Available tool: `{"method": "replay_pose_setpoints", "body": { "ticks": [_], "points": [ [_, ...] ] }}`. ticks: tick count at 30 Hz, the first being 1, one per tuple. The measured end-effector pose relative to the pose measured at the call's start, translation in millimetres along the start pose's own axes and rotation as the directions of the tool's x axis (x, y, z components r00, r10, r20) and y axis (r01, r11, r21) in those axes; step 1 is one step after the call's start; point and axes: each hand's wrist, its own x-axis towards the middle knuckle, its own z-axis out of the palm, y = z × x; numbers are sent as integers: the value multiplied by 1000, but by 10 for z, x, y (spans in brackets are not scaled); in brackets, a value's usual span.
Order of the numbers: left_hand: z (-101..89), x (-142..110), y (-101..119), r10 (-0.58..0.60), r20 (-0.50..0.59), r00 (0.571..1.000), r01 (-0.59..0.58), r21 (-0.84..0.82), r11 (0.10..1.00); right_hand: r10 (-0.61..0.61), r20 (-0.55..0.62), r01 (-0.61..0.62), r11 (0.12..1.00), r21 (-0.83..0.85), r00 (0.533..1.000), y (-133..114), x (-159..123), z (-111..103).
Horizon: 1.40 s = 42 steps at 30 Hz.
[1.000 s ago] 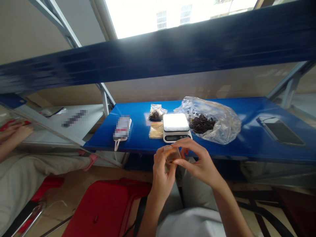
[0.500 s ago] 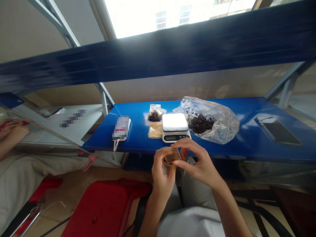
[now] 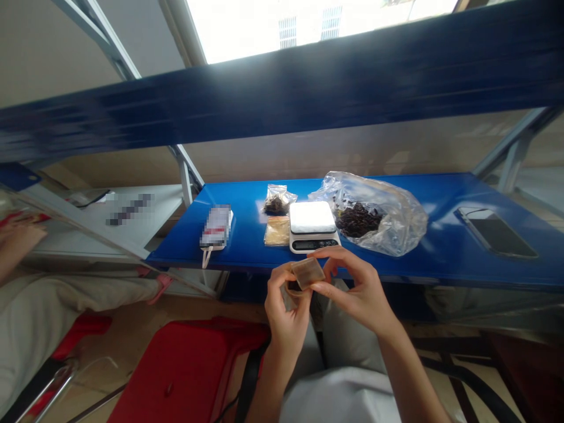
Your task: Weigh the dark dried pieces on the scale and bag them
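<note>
Both my hands hold a small brownish translucent pouch (image 3: 308, 273) in front of the blue shelf (image 3: 405, 264). My left hand (image 3: 284, 308) pinches its left edge from below. My right hand (image 3: 356, 288) pinches its right edge with thumb and fingers curled. Just beyond, on the shelf, stands a white digital scale (image 3: 312, 225). A big clear plastic bag of dark dried bits (image 3: 374, 214) lies to its right. A small filled clear bag (image 3: 278, 200) and a flat stack of tan pouches (image 3: 277, 231) lie to the scale's left.
A white packet with a cord (image 3: 215, 228) lies at the shelf's left end, a dark phone (image 3: 496, 232) at its right. A red seat (image 3: 185, 370) is below left. Another person's hand (image 3: 20, 238) and pale-clothed leg (image 3: 53, 317) are at the far left.
My hands have turned the small pouch so its flat face shows more; they shifted slightly left. The other person's hand at the far left has drawn back a little.
</note>
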Motion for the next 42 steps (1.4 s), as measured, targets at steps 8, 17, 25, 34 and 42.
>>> {"method": "replay_pose_setpoints", "body": {
  "ticks": [8, 17, 25, 34, 42],
  "points": [
    [-1, -19, -19, 1, -10, 1000, -1, 27, 1000, -26, -34, 26, 1000, 9, 999, 44, 11, -22],
    [0, 91, 62, 74, 111, 991, -87, 116, 989, -48, 3, 48, 999, 10, 999, 44, 22, 13],
    [-27, 94, 23, 24, 80, 996, -34, 118, 992, -51, -25, 51, 999, -2, 998, 59, 35, 23],
    [-8, 53, -26, -7, 35, 999, 6, 34, 999, -58, -25, 58, 998, 9, 998, 73, 41, 9],
    [-51, 107, 72, -138, 283, 949, 171, -95, 981, -18, 34, 16, 997, 71, 999, 97, 41, 6]
  ]
}}
